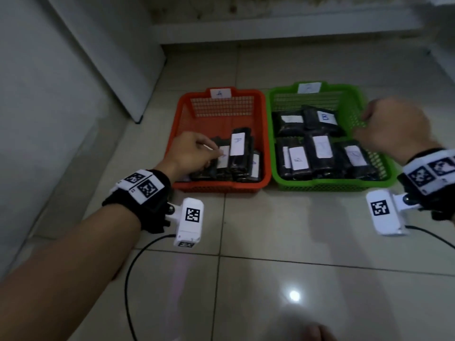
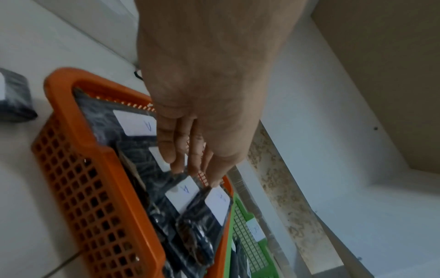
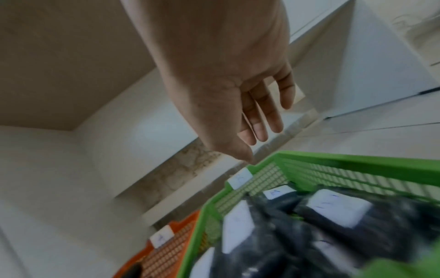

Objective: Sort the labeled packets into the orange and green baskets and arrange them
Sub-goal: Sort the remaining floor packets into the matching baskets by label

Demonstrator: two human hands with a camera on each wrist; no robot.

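Observation:
The orange basket (image 1: 221, 187), tagged A, holds a row of black packets with white labels (image 1: 237, 143) along its near side. My left hand (image 1: 192, 153) reaches into it, straight fingers resting on those packets (image 2: 183, 193) and gripping none. The green basket (image 1: 320, 187) beside it holds several black packets, one marked B (image 1: 325, 118). Above its right wall my right hand (image 1: 394, 129) hovers empty; in the right wrist view its fingers (image 3: 262, 129) hang relaxed above the green basket's rim (image 3: 357, 165).
One more black packet (image 2: 14, 97) lies on the tiled floor just outside the orange basket (image 2: 95, 197). A white cabinet (image 1: 73, 70) stands to the left and a low ledge (image 1: 270, 33) runs behind the baskets. A black cable (image 1: 128, 279) trails over the near floor.

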